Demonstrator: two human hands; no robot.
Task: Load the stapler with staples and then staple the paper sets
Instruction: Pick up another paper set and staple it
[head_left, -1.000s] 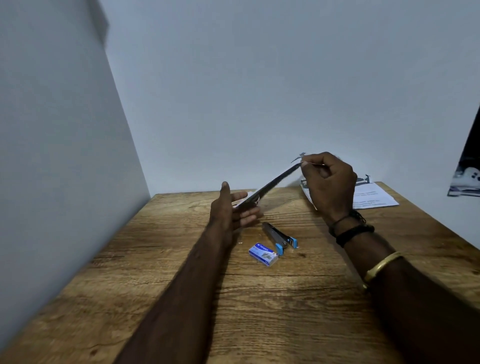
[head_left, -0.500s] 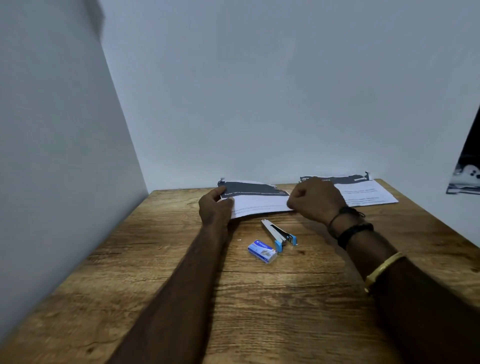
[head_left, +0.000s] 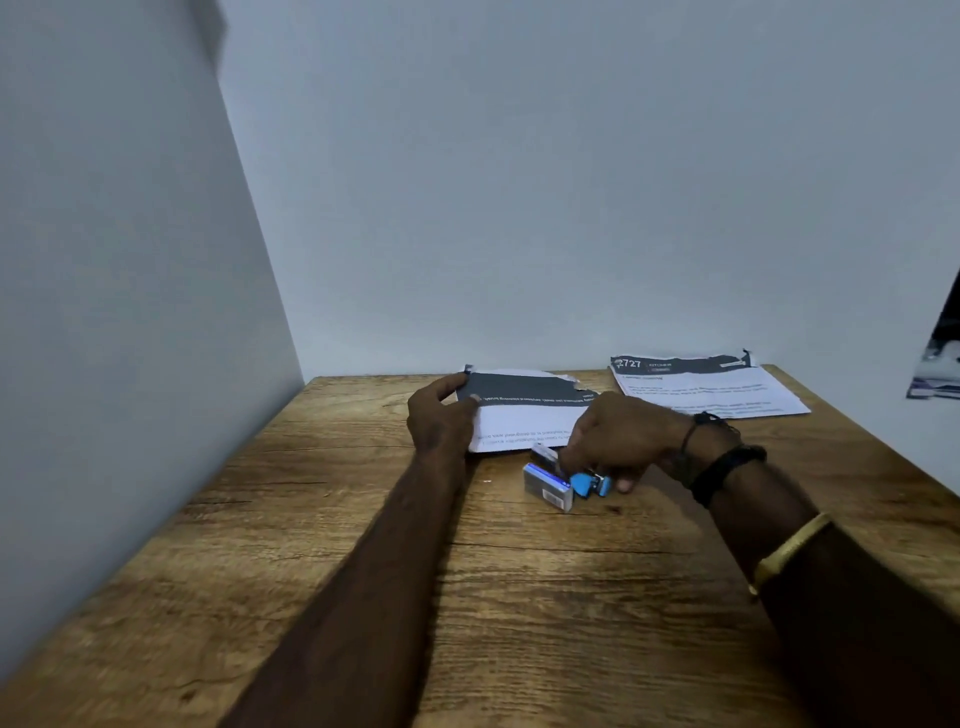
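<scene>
A paper set with a dark torn header lies flat at the back middle of the wooden table. My left hand holds its left edge, thumb on top. My right hand has come down over the small silver and blue stapler, with fingers curled around it; most of the stapler is hidden under the hand. A blue and white staple box lies right beside the stapler, on its left. A second paper set lies at the back right.
Grey walls close the table on the left and at the back. A dark object shows at the right edge of the view. The table's near half holds only my forearms.
The paper set went from being held up in the air to lying flat on the table. My right hand left the paper and dropped onto the stapler; the staple box shifted slightly.
</scene>
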